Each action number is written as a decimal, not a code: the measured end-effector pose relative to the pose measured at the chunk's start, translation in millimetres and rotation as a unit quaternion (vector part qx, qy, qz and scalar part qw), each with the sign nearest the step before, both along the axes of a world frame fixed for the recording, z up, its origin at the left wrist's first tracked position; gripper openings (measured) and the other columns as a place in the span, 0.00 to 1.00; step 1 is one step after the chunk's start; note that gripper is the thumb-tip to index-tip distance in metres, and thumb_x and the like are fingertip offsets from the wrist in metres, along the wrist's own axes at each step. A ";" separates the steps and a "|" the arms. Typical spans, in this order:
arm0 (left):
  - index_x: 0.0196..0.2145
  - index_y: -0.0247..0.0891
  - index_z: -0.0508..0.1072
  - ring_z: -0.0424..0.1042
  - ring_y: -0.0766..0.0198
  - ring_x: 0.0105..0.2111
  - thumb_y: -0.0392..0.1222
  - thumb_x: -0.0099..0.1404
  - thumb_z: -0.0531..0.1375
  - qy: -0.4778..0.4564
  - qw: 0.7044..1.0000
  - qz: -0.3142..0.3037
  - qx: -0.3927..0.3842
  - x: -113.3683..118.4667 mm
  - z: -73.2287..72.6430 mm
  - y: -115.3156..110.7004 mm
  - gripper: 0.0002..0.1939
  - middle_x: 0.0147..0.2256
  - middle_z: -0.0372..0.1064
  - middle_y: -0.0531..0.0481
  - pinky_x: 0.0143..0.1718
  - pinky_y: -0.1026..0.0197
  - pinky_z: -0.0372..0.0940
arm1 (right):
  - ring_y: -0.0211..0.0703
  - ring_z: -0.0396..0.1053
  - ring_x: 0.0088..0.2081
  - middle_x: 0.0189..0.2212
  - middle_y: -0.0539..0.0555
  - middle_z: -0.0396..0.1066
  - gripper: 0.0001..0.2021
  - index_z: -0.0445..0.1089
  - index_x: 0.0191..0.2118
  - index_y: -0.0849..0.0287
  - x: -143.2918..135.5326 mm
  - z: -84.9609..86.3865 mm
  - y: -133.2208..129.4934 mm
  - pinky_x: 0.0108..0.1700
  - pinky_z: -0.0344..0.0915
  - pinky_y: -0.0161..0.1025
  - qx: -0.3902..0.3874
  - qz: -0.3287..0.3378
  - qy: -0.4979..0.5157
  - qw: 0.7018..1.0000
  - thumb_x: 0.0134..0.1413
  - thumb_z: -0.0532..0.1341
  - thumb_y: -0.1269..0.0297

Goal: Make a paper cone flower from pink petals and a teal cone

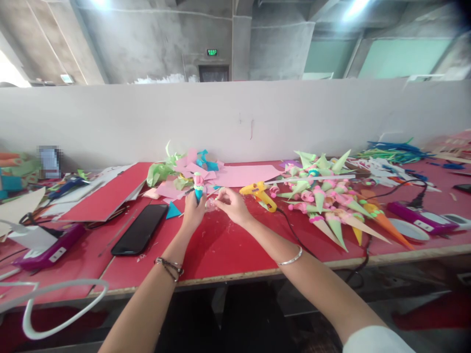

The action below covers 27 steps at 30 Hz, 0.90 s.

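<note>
My left hand [194, 211] is closed around a small blue paper cone [198, 194] topped with green and pink, like a little ice cream. It is held upright above the red table. Close to its right, my right hand [232, 205] has thumb and fingertips pressed together. Whatever is in that pinch is too small to make out; a clear, pinkish bit [211, 205] shows between the hands. A yellow glue gun [260, 195] lies just right of my right hand. A blue paper triangle [172, 210] rests left of my left hand.
Several finished paper cones [327, 196] are heaped at right. Paper scraps [184, 169] and a pink sheet [246, 175] lie behind my hands. A black phone [140, 229] is at left, with purple power strips [55, 247] and cords on both sides. A white partition [235, 122] stands behind.
</note>
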<state>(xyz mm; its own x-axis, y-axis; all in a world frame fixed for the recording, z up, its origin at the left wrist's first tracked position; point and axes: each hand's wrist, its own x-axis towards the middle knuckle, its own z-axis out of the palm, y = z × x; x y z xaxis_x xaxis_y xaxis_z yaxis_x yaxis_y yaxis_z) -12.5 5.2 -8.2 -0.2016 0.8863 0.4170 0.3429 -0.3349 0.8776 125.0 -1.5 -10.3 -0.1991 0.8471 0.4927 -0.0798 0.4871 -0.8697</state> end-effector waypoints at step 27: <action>0.22 0.37 0.59 0.50 0.75 0.11 0.52 0.54 0.56 -0.052 0.970 -0.207 -0.116 9.6 -3.8 -5.8 0.16 0.13 0.51 0.60 0.14 0.69 0.45 | 0.38 0.66 0.27 0.24 0.51 0.69 0.08 0.69 0.28 0.60 5.9 4.2 1.0 0.32 0.63 0.34 0.038 -0.059 -0.028 0.997 0.46 0.58 0.61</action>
